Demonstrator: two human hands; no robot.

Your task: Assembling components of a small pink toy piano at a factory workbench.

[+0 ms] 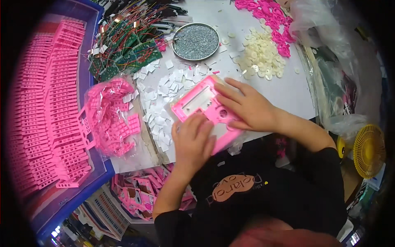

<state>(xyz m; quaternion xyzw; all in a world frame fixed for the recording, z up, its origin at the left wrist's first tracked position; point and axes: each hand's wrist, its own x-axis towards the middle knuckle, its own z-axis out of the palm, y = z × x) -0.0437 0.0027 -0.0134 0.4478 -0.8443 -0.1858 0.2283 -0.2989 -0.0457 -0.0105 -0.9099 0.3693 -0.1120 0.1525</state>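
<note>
A pink plastic casing [193,97], rectangular with a long window and a round dark hole, lies tilted between my hands at the front of the white table. My right hand [249,105] reaches across its right side, fingers bent over the far edge and thumb on the near part. At the near left edge, my left hand [192,138] is closed on the casing with its fingers bunched together. Those fingertips hide part of the casing, and any small part under them cannot be seen. Small white square pieces [162,119] are scattered just left of the casing.
A round tin of small metal screws [196,41] stands beyond the casing, beside wired green circuit boards [127,49]. Cream discs [265,55] and pink pieces [282,24] lie far right. Left are a bag of pink keypads [111,117] and a blue crate [94,191] of pink strips.
</note>
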